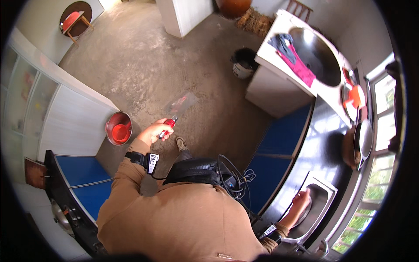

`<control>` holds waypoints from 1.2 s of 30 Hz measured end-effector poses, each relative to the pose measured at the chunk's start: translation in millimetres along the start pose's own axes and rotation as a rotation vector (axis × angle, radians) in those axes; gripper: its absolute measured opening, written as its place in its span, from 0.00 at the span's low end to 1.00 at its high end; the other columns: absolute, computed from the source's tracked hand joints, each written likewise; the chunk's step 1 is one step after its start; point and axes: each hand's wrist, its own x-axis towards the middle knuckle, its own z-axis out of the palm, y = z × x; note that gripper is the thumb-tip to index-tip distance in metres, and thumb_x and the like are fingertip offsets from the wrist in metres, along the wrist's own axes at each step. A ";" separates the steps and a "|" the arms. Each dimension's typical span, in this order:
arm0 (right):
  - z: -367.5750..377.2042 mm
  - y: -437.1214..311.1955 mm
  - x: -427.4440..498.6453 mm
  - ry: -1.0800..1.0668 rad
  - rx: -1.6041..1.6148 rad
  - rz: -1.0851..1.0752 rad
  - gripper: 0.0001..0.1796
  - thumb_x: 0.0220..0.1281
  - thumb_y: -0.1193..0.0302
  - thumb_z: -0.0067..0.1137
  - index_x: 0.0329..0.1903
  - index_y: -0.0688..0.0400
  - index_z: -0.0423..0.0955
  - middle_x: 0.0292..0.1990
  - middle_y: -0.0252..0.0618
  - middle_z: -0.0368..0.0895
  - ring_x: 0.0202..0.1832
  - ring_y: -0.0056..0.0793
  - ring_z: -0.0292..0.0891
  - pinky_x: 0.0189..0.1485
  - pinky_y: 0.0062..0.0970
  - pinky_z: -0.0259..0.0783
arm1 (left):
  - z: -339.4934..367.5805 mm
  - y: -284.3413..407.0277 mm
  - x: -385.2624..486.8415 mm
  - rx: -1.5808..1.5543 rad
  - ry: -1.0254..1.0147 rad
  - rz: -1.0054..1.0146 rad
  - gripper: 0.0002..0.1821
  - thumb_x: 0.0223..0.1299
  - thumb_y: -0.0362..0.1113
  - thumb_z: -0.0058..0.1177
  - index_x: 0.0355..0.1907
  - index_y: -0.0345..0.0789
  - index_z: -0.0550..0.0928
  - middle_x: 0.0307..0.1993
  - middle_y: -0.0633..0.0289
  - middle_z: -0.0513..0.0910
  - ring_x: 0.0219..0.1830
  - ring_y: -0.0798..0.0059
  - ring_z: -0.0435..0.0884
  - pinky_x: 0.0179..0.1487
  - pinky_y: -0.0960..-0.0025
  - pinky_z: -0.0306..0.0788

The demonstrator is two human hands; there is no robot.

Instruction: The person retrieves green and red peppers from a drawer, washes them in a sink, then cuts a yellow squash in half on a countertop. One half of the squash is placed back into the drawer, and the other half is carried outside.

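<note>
In the head view my left hand (157,131) is closed around the red handle of a cleaver (180,104), held out over the concrete floor. Its broad, flat blade points away from me, up and to the right. At the lower right, my right hand (300,200) is over a stainless steel sink (317,209) set in the black countertop. A round metal rim shows in the basin beside that hand. Whether the right hand holds anything is too unclear to tell.
A metal bucket (110,126) with a red scoop stands left. Pink and dark cloths (299,68) lie beside a large wok (316,55) on the white stove counter. A pan (365,140) leans near the window. A dark-lined bucket (242,71) stands on the floor.
</note>
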 end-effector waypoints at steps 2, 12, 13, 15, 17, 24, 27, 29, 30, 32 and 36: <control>95.6 5.4 -34.2 -0.187 -0.186 -0.015 0.10 0.60 0.59 0.53 0.31 0.51 0.69 0.19 0.26 0.68 0.15 0.14 0.60 0.14 0.13 0.54 | -53.4 10.1 0.7 0.006 0.027 0.025 0.19 0.44 0.28 0.54 0.42 0.34 0.68 0.20 0.63 0.73 0.13 0.78 0.70 0.14 0.74 0.62; 433.6 -15.9 -105.2 -0.662 -0.549 -0.142 0.08 0.63 0.69 0.50 0.41 0.59 0.73 0.23 0.31 0.74 0.15 0.12 0.64 0.17 0.13 0.62 | -257.2 110.7 23.0 -0.146 0.109 0.184 0.14 0.45 0.28 0.52 0.36 0.33 0.68 0.18 0.61 0.72 0.13 0.76 0.70 0.14 0.73 0.63; 461.1 -16.3 -107.1 -0.729 -0.561 -0.140 0.08 0.63 0.69 0.50 0.41 0.59 0.73 0.23 0.31 0.74 0.15 0.13 0.64 0.17 0.13 0.62 | -271.3 123.8 28.5 -0.189 0.081 0.188 0.13 0.45 0.29 0.51 0.36 0.33 0.68 0.17 0.61 0.72 0.13 0.76 0.70 0.14 0.73 0.62; 517.8 -13.5 -108.1 -0.771 -0.616 -0.143 0.09 0.63 0.69 0.50 0.41 0.59 0.73 0.23 0.32 0.73 0.15 0.14 0.65 0.16 0.14 0.62 | -293.2 142.5 42.1 -0.260 0.110 0.249 0.09 0.45 0.29 0.50 0.31 0.33 0.69 0.15 0.62 0.71 0.13 0.76 0.70 0.15 0.73 0.62; 577.7 -14.3 -100.1 -0.833 -0.679 -0.158 0.09 0.63 0.68 0.50 0.41 0.59 0.73 0.22 0.32 0.73 0.14 0.15 0.65 0.15 0.15 0.62 | -307.5 162.8 58.2 -0.219 0.123 0.280 0.09 0.45 0.30 0.51 0.30 0.32 0.70 0.16 0.62 0.71 0.14 0.77 0.70 0.16 0.73 0.62; 902.7 0.5 -128.6 -1.204 -0.681 -0.308 0.08 0.62 0.72 0.49 0.40 0.61 0.73 0.23 0.32 0.73 0.16 0.14 0.63 0.17 0.14 0.59 | -410.2 234.3 114.1 -0.105 0.193 0.224 0.13 0.41 0.32 0.55 0.32 0.32 0.72 0.19 0.64 0.71 0.17 0.78 0.70 0.19 0.75 0.64; 1059.8 18.4 -205.6 -1.489 -0.655 -0.290 0.08 0.61 0.70 0.50 0.39 0.61 0.73 0.23 0.29 0.71 0.20 0.11 0.63 0.19 0.14 0.60 | -456.6 260.3 129.4 -0.070 0.290 0.180 0.12 0.39 0.31 0.54 0.31 0.34 0.72 0.20 0.65 0.71 0.17 0.79 0.69 0.18 0.76 0.62; 1144.0 39.0 -276.8 -1.744 -0.714 -0.426 0.07 0.61 0.69 0.52 0.36 0.59 0.74 0.24 0.26 0.72 0.23 0.13 0.65 0.24 0.14 0.64 | -487.5 267.0 134.3 -0.143 0.365 0.196 0.13 0.38 0.32 0.55 0.30 0.34 0.72 0.20 0.65 0.71 0.18 0.79 0.70 0.20 0.76 0.63; 1177.8 51.2 -314.8 -1.897 -0.760 -0.423 0.08 0.61 0.68 0.52 0.35 0.60 0.74 0.24 0.27 0.72 0.23 0.13 0.66 0.25 0.16 0.65 | -503.5 269.2 135.1 -0.173 0.381 0.208 0.12 0.38 0.32 0.56 0.29 0.34 0.71 0.20 0.64 0.71 0.18 0.78 0.70 0.20 0.75 0.63; 1236.3 81.7 -397.5 -2.167 -0.876 -0.561 0.09 0.61 0.68 0.51 0.37 0.61 0.74 0.25 0.29 0.73 0.24 0.14 0.67 0.26 0.17 0.67 | -539.5 270.9 139.0 -0.219 0.487 0.197 0.13 0.38 0.32 0.56 0.30 0.33 0.72 0.20 0.64 0.72 0.19 0.77 0.71 0.21 0.75 0.64; 1313.0 130.0 -535.4 -2.610 -0.912 -0.747 0.12 0.60 0.66 0.53 0.42 0.60 0.75 0.27 0.38 0.78 0.27 0.24 0.74 0.30 0.22 0.70 | -633.6 288.2 146.7 -0.347 0.627 0.236 0.15 0.40 0.31 0.56 0.35 0.35 0.73 0.22 0.65 0.73 0.19 0.79 0.71 0.22 0.76 0.64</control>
